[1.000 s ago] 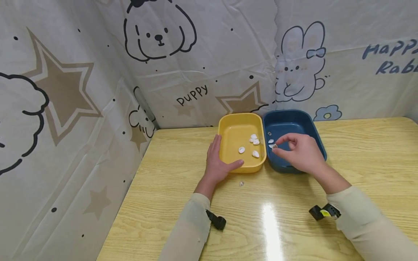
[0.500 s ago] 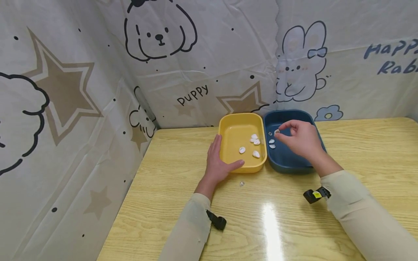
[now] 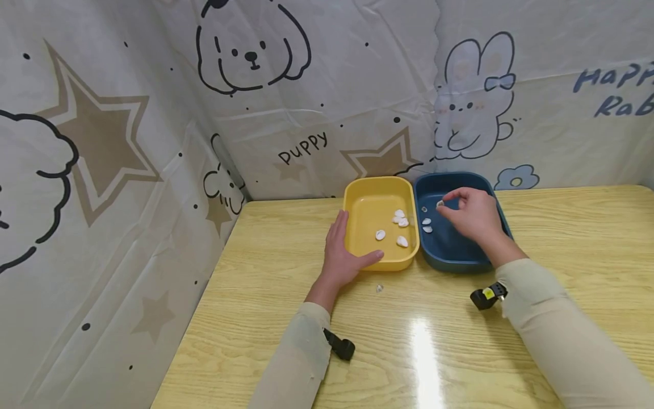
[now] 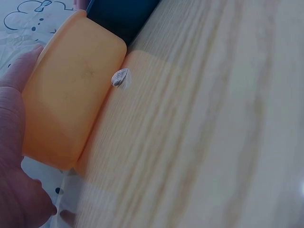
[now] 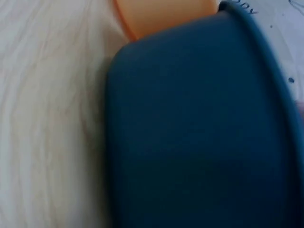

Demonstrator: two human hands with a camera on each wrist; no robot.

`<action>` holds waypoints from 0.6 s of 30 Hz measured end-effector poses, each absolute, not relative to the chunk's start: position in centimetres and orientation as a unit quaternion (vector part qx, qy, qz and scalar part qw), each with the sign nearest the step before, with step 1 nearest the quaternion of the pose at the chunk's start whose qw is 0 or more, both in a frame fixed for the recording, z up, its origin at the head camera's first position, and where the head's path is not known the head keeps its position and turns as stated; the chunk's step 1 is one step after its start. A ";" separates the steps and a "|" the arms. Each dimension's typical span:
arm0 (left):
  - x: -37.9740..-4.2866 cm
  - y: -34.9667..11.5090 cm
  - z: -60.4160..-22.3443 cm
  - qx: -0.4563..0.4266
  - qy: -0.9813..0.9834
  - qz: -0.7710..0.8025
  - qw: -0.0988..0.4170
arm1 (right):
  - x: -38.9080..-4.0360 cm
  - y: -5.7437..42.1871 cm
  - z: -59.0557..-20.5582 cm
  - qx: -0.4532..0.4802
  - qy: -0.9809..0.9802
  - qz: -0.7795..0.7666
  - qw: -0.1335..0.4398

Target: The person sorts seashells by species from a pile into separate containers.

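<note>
In the head view, my right hand [image 3: 474, 215] pinches a small white seashell [image 3: 440, 203] between thumb and forefinger, over the blue bin [image 3: 449, 257]. Inside that bin, two white shells [image 3: 427, 225] and a tiny darker piece [image 3: 424, 209] lie along the left side. My left hand [image 3: 343, 255] rests against the yellow bin [image 3: 388, 265], straight fingers along its left wall and thumb across the front rim. Several white shells [image 3: 399, 218] lie in the yellow bin. The right wrist view is filled by the blue bin's outer wall [image 5: 190, 109]; the pinched shell is hidden there.
Both bins stand side by side at the back of the wooden table [image 3: 286, 261], close to a printed cloth [image 3: 286, 113]. A small shell [image 3: 380, 288] lies on the table just in front of the yellow bin. Wrist cameras [image 3: 343, 347] sit at both sleeves.
My right hand, pinching the shell, has moved up and slightly right, away from the two shells at the blue bin's left side. My left hand stays on the yellow bin.
</note>
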State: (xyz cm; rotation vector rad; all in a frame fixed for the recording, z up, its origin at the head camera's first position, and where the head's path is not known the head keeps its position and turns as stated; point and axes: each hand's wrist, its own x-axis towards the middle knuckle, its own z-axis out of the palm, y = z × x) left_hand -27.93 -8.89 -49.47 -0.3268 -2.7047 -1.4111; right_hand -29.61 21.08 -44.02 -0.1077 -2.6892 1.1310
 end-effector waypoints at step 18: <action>-27.9 -8.9 -49.3 -0.109 -0.885 -0.451 0.037 | -30.6 21.7 -45.5 -0.046 -0.914 0.393 0.089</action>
